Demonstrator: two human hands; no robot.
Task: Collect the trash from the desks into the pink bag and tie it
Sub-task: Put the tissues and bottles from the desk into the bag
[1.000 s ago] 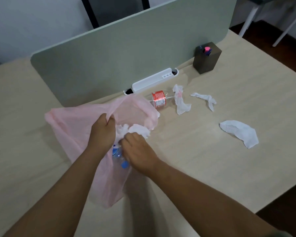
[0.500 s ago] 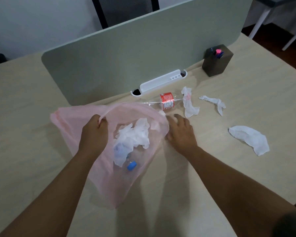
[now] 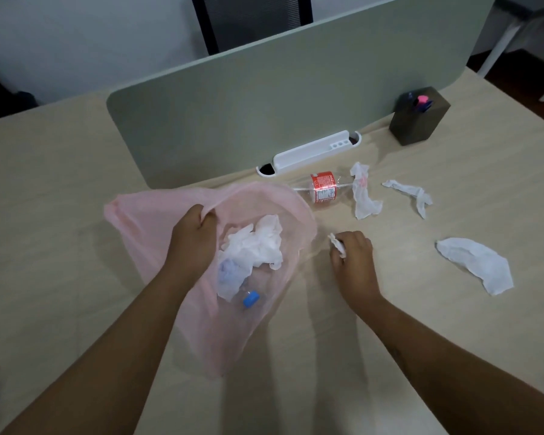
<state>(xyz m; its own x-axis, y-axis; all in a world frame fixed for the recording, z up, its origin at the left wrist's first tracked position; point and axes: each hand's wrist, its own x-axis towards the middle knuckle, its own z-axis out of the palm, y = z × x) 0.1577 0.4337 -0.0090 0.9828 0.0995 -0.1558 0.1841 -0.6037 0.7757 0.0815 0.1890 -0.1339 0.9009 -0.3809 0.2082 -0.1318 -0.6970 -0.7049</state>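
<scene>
Task partly done. Pink bag [image 3: 157, 221] lying on bench [image 3: 54, 215], mouth open toward far side, already containing crumpled white tissues [image 3: 255, 246] and a clear bottle with blue cap [image 3: 251, 299].

Still out on bench, right of bag: crushed clear bottle with red label [image 3: 323, 187] just beyond bag's far-right rim; tissue with pink marks [image 3: 363, 196] beside or touching that bottle, cannot tell which; twisted tissue [image 3: 409, 194] farther right; large flat tissue [image 3: 476, 265] near right, well apart from the rest. Tying not yet begun.

Left hand [image 3: 192, 240]: grip closed, pinching near-left rim of bag and lifting it to hold mouth open.

Right hand [image 3: 354, 259]: resting on bench just right of bag, grip curled closed around a small white tissue scrap [image 3: 336, 248], part of it poking out on the bag side.

Judged next: scrap into bag, then four loose items, then knot.

Dark pen holder [image 3: 418, 117] far right, not trash.
</scene>
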